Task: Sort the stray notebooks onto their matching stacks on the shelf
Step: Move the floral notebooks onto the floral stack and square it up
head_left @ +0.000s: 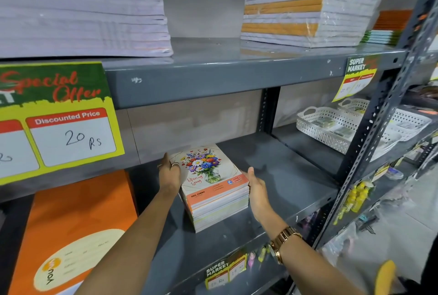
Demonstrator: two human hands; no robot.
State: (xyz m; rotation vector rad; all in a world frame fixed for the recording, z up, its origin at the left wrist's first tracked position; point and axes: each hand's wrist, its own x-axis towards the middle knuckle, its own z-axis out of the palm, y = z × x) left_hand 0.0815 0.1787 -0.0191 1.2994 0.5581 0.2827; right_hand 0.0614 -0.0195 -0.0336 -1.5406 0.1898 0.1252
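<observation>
Both hands are on the small stack of notebooks with a flower-bouquet cover and an orange lower band (214, 185), which stands on the dark grey metal shelf (284, 183). The left hand (169, 174) lies flat against the left side of the stack, with the fingers reaching to its far corner; its grip is open, pressing and not closed around anything. The right hand (257, 190) presses against the right side of the stack, thumb up beside the top cover, grip also open. A gold metal wristwatch (283, 243) sits on the right wrist. To the left of the left hand lies a large orange notebook with a cream label (71, 230). Far to the right of the right hand stands a white perforated plastic basket (324, 126).
</observation>
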